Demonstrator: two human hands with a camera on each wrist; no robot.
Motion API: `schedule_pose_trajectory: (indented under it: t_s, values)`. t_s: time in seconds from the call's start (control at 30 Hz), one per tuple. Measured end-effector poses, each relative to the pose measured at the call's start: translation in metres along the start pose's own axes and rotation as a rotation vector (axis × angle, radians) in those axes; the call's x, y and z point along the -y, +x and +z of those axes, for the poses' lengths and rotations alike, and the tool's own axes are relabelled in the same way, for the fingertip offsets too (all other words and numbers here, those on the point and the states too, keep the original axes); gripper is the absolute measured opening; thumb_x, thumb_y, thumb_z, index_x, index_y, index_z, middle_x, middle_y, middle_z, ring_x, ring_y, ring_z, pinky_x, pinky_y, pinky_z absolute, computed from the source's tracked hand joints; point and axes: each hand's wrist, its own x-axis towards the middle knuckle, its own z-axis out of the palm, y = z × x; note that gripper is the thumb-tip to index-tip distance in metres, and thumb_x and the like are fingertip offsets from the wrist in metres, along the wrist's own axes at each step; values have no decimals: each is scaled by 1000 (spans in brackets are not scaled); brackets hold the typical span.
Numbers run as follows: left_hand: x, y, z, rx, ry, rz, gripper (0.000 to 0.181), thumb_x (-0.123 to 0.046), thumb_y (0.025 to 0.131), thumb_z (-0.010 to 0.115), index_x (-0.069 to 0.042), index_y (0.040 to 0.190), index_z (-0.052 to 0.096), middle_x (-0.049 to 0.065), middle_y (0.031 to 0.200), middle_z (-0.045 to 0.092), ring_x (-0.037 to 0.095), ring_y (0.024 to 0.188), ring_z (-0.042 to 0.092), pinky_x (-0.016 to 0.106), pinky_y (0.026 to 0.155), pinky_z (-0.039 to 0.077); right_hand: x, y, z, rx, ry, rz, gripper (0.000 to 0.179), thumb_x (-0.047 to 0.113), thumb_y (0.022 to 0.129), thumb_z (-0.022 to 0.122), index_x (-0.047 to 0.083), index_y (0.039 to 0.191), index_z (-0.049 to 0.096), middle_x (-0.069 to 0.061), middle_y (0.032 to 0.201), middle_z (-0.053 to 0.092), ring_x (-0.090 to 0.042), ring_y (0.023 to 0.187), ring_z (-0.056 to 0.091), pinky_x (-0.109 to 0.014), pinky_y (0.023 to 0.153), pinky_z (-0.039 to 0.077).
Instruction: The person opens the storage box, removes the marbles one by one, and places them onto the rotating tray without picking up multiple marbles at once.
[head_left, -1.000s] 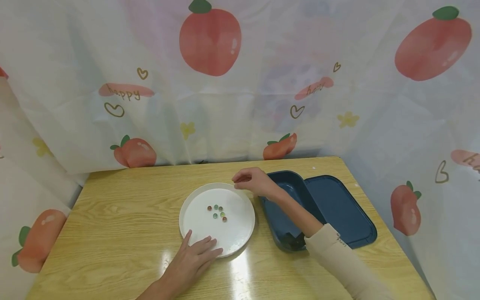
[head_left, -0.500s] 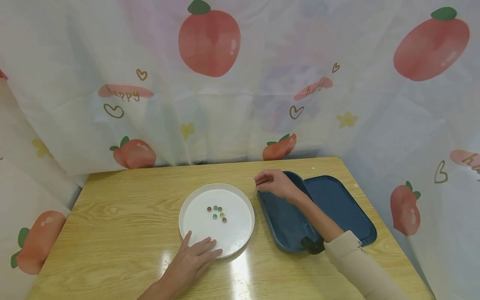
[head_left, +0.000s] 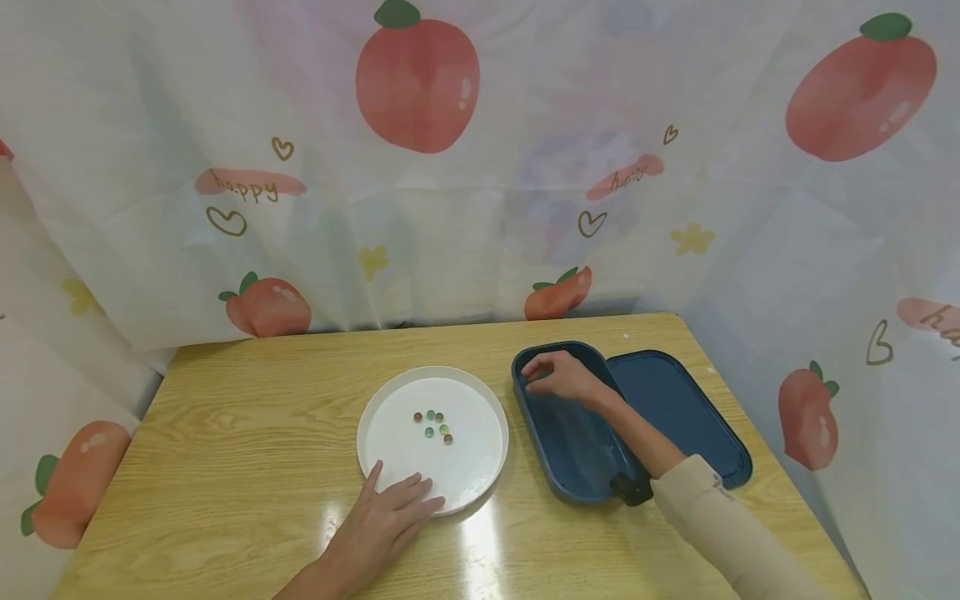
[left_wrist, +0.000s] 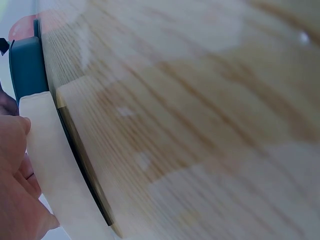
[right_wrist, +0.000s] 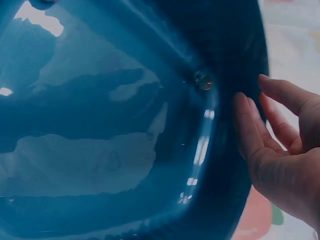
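Observation:
My left hand (head_left: 386, 521) rests with spread fingers on the near rim of a round white plate (head_left: 468, 479). Several small glass marbles (head_left: 431, 415) lie grouped in the plate's middle. Over the far end of a dark blue rectangular container (head_left: 577, 450) is my right hand (head_left: 561, 377). In the right wrist view, its thumb and fingers stand apart and hold nothing. One marble (right_wrist: 203, 81) lies inside the container at a corner, close to those fingers. The left wrist view has the left fingers (left_wrist: 15, 165) against the plate's white wall (left_wrist: 60, 165).
A flat dark blue lid (head_left: 678, 412) lies to the right of the container, partly behind the right forearm. Everything stands on a wooden table (head_left: 247, 442). A fruit-print curtain (head_left: 450, 208) hangs behind it and at both sides.
From above the plate's far right rim, my right hand has moved right over the container, and its fingers have parted. The left hand and the marbles on the plate have stayed put.

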Motion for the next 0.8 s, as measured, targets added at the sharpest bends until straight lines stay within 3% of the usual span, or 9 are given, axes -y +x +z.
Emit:
schedule_pose_trajectory:
  t_s: [0.33,0.53,0.8]
  values:
    - [0,1,-1,0,-13,-1,32,-15,84,74,-18,116,73,9,120,70,27,113,65,73,93,37,-14,13,6,76,-47,61,22,-3,90,62,-7,111,67,-12,96,70,-23,88,67,-36,78,55]
    - [0,1,-1,7,-2,-3,33,-15,84,75,-18,116,74,8,120,70,26,114,65,72,94,37,-19,19,8,106,-161,36,20,-3,84,65,-4,104,70,-8,91,69,-19,82,64,-35,75,54]
    - [1,1,0,-3,-12,2,29,-17,88,70,-18,117,74,8,120,70,26,114,65,73,94,36,-19,24,13,113,-273,10,13,-1,86,63,2,96,72,-3,84,65,-17,75,57,-31,68,49]
